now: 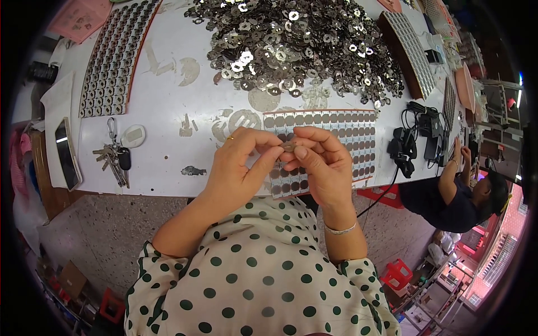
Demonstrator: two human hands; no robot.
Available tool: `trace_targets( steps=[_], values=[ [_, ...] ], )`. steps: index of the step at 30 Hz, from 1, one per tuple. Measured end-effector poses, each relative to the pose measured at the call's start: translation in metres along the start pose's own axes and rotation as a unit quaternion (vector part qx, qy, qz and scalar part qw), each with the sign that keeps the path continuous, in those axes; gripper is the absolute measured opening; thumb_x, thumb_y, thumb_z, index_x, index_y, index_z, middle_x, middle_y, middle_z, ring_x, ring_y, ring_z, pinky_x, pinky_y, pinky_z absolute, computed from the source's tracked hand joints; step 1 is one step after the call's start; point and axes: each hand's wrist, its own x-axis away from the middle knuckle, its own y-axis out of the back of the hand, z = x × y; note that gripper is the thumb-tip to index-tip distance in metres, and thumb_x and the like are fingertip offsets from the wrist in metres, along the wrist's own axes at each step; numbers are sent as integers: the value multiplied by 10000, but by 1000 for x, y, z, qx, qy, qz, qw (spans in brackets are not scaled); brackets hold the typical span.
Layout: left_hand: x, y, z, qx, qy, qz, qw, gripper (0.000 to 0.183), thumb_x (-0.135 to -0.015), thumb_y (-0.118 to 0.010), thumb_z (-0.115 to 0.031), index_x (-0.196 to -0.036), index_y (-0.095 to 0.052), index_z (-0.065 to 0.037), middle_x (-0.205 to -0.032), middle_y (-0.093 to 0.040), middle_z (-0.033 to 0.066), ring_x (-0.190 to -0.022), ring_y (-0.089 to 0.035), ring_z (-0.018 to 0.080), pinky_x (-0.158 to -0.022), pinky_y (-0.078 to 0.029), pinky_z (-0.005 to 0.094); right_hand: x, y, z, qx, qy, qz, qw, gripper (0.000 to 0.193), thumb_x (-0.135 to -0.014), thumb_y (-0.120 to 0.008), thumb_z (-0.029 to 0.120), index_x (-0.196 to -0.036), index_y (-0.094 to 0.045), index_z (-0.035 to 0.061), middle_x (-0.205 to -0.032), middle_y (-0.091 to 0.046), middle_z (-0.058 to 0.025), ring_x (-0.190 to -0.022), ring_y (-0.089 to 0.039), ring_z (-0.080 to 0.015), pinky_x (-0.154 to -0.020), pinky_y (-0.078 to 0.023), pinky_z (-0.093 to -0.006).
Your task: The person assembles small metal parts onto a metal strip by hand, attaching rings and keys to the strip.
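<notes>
Both my hands meet over the near part of the white table, pinching one small metal washer point(288, 147) between them. My left hand point(242, 159) is closed, thumb and forefinger on the washer's left side. My right hand point(326, 165) grips it from the other side, also closed; the fingertips hide much of the piece. Below the hands lies a flat panel point(358, 147) with rows of dark round discs, partly covered by my right hand. Beyond it spreads a large heap of loose metal washers point(305, 47).
Keys point(115, 159), an oval white object point(133, 136) and a phone point(67, 151) lie on the left. Filled panels point(117, 61) stand far left and a stack of panels point(409, 50) far right. Black cables and adapters point(414, 134) sit at right. A co-worker point(459, 193) sits farther right.
</notes>
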Motion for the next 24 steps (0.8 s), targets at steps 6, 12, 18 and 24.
trace_targets(
  steps=[6, 12, 18, 24],
  values=[
    [3, 3, 5, 56, 37, 5, 998, 131, -947, -715, -105, -1064, -676, -59, -974, -683, 80, -874, -651, 220, -781, -519, 329, -1, -5, -4, -4, 41, 36, 999, 348, -934, -704, -51, -1274, -632, -31, -1126, -670, -80, -975, -682, -131, -852, -580, -265],
    [7, 4, 16, -252, -161, 25, 954, 267, -865, -783, -136, -1097, -678, -56, -1112, -661, 81, -1046, -640, 239, -940, -472, 372, -20, 1, 0, 188, 23, -32, 981, 193, -940, -717, -11, -1132, -697, -11, -1003, -706, -49, -850, -680, -96, -699, -588, -231],
    [25, -3, 16, -405, -202, 72, 889, 418, -812, -779, -295, -1133, -679, -47, -1298, -609, 91, -1251, -553, 245, -1028, -405, 412, -44, -10, 4, 289, -42, -6, 956, 170, -927, -737, 40, -1096, -717, 28, -922, -736, -53, -780, -689, -84, -612, -576, -236],
    [22, -6, 14, -393, -197, 77, 895, 408, -799, -790, -302, -1086, -672, -38, -1320, -596, 137, -1293, -537, 272, -1058, -386, 453, -54, -9, -10, 408, 49, 4, 912, 168, -876, -770, 44, -1038, -730, 22, -844, -722, -67, -682, -666, -107, -589, -533, -262]
  ],
)
